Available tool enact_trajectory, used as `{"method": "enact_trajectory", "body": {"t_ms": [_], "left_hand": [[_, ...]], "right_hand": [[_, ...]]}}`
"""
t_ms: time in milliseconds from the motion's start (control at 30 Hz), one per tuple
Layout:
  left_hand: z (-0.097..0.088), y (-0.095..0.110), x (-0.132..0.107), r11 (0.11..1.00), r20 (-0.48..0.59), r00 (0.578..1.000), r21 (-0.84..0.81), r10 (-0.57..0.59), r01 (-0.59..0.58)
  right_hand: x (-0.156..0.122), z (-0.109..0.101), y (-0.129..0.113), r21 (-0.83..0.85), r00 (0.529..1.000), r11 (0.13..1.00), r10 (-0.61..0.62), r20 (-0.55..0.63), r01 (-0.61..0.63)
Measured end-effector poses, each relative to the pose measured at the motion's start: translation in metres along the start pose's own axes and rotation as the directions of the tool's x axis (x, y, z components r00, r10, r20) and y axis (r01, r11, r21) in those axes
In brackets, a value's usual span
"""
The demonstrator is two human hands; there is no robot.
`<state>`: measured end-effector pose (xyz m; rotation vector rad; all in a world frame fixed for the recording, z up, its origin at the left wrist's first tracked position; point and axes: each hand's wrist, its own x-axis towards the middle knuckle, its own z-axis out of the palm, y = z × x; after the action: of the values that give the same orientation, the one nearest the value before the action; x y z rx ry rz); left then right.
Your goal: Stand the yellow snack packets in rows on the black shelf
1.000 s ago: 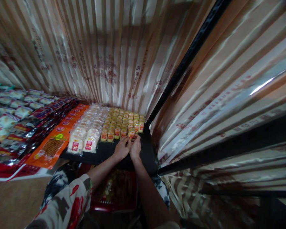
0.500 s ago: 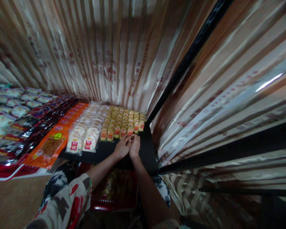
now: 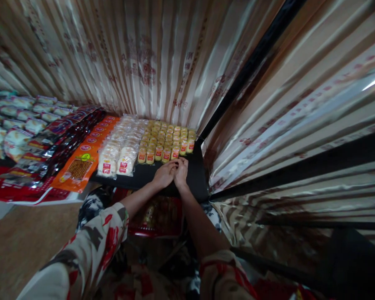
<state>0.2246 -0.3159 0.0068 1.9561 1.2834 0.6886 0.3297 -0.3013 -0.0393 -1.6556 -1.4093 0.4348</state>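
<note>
My left hand (image 3: 165, 175) and my right hand (image 3: 181, 171) meet over the front of a black table (image 3: 193, 177), fingers curled in and fingertips together. Anything between them is too small or hidden to make out. Just beyond the fingertips stand rows of small yellow packs (image 3: 165, 153) with red and orange labels. To the left of these lie two rows of clear-wrapped white round snack packs (image 3: 125, 160) with red labels, overlapping one another.
An orange snack packet (image 3: 78, 166) and a row of dark shiny packets (image 3: 54, 143) lie further left, with white packets (image 3: 26, 118) beyond. Under the table is a red basket (image 3: 156, 233) with yellow packs inside. Pleated curtain (image 3: 162, 58) and black poles (image 3: 250, 75) border the back and right.
The view has tilted down, so the table and goods sit higher in the picture. My hands stay together in front of the yellow packs, with fingers still curled.
</note>
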Motion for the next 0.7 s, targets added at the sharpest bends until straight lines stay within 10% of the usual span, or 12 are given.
{"method": "enact_trajectory", "body": {"t_ms": [267,433,567,700], "left_hand": [[-0.006,-0.014,-0.068,0.997,-0.116,0.99,0.006,0.081,-0.081],[0.013,-0.045,-0.123,0.999,0.1,0.994,0.0,-0.047,0.047],[0.034,-0.075,-0.143,0.918,0.258,0.885,0.026,-0.388,0.396],[0.049,-0.095,-0.15,0.872,0.319,0.822,0.032,-0.472,0.489]], "right_hand": [[-0.068,-0.021,-0.027,0.059,0.996,0.997,-0.034,-0.084,0.039],[-0.134,-0.028,-0.02,-0.023,0.977,1.0,-0.007,0.213,0.012],[-0.159,-0.017,-0.004,-0.411,0.794,0.903,0.155,0.588,0.127],[-0.167,-0.002,0.005,-0.618,0.666,0.716,0.29,0.688,0.326]]}}
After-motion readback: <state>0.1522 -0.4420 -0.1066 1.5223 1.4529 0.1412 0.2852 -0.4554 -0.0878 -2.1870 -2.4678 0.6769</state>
